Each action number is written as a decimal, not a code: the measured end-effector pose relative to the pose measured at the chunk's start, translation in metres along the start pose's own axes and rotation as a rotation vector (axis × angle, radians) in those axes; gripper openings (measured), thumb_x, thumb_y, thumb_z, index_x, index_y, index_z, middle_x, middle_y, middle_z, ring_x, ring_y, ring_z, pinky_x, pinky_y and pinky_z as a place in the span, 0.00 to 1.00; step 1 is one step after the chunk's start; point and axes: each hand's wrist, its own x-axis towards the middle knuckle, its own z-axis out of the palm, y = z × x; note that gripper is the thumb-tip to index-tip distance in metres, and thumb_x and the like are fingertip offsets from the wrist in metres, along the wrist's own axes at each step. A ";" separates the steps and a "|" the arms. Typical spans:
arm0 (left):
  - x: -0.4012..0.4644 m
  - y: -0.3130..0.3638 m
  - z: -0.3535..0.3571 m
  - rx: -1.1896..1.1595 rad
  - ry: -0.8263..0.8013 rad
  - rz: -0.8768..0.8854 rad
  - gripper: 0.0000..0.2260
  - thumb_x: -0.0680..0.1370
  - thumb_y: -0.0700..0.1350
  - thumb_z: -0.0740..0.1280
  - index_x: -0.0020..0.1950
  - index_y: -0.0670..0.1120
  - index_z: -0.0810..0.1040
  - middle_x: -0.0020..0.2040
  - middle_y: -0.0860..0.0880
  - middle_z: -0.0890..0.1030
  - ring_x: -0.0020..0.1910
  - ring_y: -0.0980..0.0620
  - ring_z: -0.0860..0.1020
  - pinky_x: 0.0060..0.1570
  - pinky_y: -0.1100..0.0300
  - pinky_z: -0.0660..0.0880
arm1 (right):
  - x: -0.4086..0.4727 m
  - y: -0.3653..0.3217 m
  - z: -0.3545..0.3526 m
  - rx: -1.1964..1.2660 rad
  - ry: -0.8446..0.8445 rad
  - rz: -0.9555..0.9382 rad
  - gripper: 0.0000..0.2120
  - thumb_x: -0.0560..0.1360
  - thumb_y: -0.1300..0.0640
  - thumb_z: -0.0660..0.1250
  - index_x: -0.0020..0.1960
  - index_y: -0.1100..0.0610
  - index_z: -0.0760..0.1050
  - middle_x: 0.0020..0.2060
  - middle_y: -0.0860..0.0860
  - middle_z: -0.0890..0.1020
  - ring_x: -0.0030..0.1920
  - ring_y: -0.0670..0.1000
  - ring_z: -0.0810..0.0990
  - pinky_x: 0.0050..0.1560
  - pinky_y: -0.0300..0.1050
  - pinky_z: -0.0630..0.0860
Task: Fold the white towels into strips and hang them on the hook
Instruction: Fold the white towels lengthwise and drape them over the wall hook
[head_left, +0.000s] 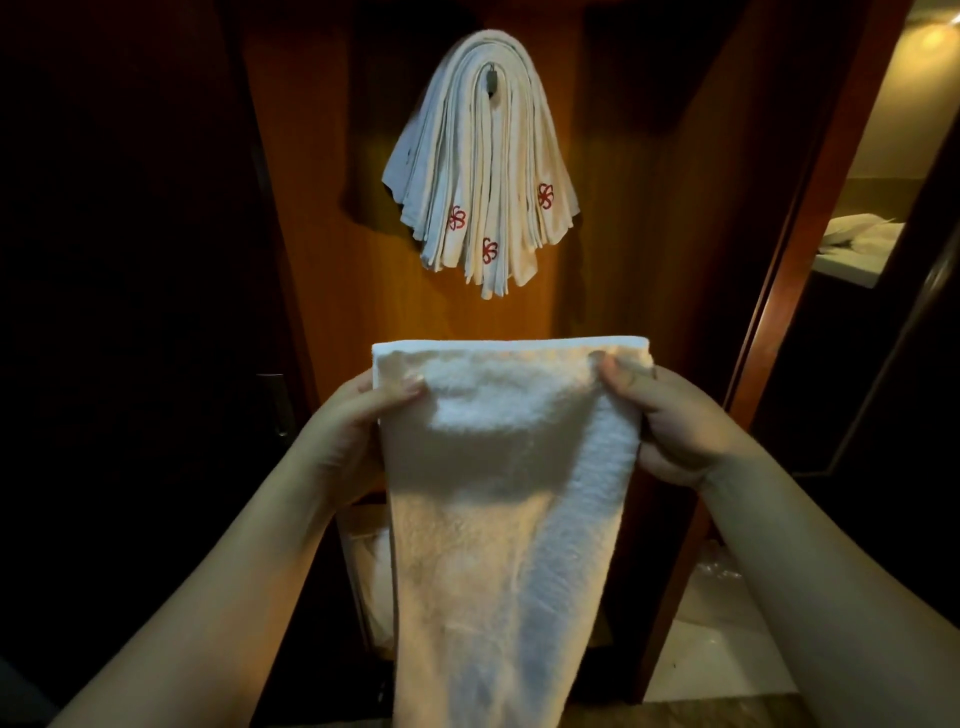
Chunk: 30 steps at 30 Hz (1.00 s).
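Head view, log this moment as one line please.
stage: folding | left hand: holds white terry towel top corner | right hand: pinches other corner | metal hook: folded white towels hanging

White held towel (506, 493), white hanging towels (480, 171) with red flower emblems (457, 218), reddish-brown wooden panel (623, 234)
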 end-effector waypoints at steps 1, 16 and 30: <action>-0.002 -0.004 0.001 0.002 -0.009 -0.035 0.26 0.62 0.55 0.82 0.57 0.47 0.85 0.56 0.41 0.85 0.53 0.42 0.84 0.46 0.53 0.81 | 0.001 0.003 0.001 0.017 -0.005 0.004 0.22 0.68 0.46 0.79 0.57 0.57 0.84 0.56 0.59 0.84 0.58 0.57 0.83 0.55 0.49 0.80; -0.024 -0.079 0.062 -0.021 0.626 -0.085 0.11 0.81 0.54 0.66 0.54 0.50 0.84 0.48 0.49 0.87 0.48 0.49 0.86 0.53 0.48 0.80 | -0.020 0.086 0.071 -0.569 0.723 -0.012 0.16 0.81 0.40 0.59 0.54 0.49 0.80 0.47 0.46 0.85 0.49 0.46 0.83 0.50 0.40 0.79; -0.064 -0.097 0.097 0.332 0.520 0.066 0.09 0.81 0.56 0.62 0.50 0.55 0.80 0.38 0.57 0.84 0.40 0.65 0.82 0.35 0.74 0.74 | -0.051 0.110 0.102 -0.482 0.468 0.018 0.13 0.72 0.31 0.59 0.50 0.34 0.74 0.45 0.26 0.81 0.48 0.29 0.78 0.38 0.21 0.70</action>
